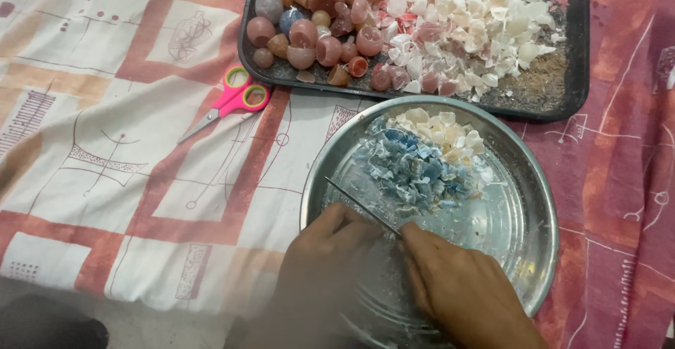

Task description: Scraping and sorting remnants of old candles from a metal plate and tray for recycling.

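A round steel plate (524, 180) lies in front of me, holding a heap of blue shell bits (415, 169) and a smaller heap of pale yellowish bits (439, 131). My left hand (323, 264) and my right hand (464, 293) meet over the plate's near side, fingers closed together. A thin metal needle-like tool (358, 205) sticks out up-left from between their fingertips. Which hand grips the tool is unclear, and whatever lies under the fingers is hidden.
A dark rectangular tray (580, 60) at the back holds pinkish and brownish eggshell halves (316, 25) on the left and white broken shell pieces (471, 18) on the right. Pink-handled scissors (235, 99) lie on the patterned cloth (105, 145) left of the plate.
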